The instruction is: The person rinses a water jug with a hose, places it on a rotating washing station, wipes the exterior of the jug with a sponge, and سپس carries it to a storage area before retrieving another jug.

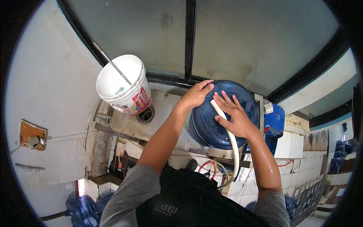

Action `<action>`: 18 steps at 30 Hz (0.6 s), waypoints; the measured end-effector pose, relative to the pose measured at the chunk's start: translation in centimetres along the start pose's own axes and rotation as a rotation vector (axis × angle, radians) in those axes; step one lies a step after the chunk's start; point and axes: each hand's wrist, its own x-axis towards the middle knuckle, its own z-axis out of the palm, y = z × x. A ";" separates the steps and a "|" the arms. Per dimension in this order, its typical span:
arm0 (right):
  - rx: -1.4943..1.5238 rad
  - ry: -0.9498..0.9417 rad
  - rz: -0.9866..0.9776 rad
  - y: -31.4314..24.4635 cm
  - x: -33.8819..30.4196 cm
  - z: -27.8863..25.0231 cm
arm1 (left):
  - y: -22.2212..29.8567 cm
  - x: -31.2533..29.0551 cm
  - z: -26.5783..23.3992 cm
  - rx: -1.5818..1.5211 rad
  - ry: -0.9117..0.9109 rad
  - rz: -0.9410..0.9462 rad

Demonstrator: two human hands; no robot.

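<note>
Beyond the black T-shirt (181,193), the left hand (197,94) rests unclenched on the blue water jug (208,130), the right hand (239,120) spread, thumb across the white hose (233,145) pointing away.

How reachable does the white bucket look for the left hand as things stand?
Probably yes: the left hand rests on the edge of the blue bottle, the white bucket stands to its left, and nothing visible blocks the space between them. The hand would likely have to come off the bottle.

Dark blue jug (210,125); cream hose (233,142); white bucket (146,84), red-patterned label (142,99)
</note>
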 end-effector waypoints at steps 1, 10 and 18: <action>0.009 -0.056 0.037 -0.4 -0.3 -0.8 | -0.2 -0.1 0.5 -0.034 0.020 0.007; -0.049 0.149 0.173 -0.1 1.8 0.6 | -1.0 -5.0 1.0 -0.213 0.152 0.090; -0.017 -0.050 0.132 -2.2 -0.2 -0.5 | -3.2 0.3 -2.3 -0.570 -0.310 -0.060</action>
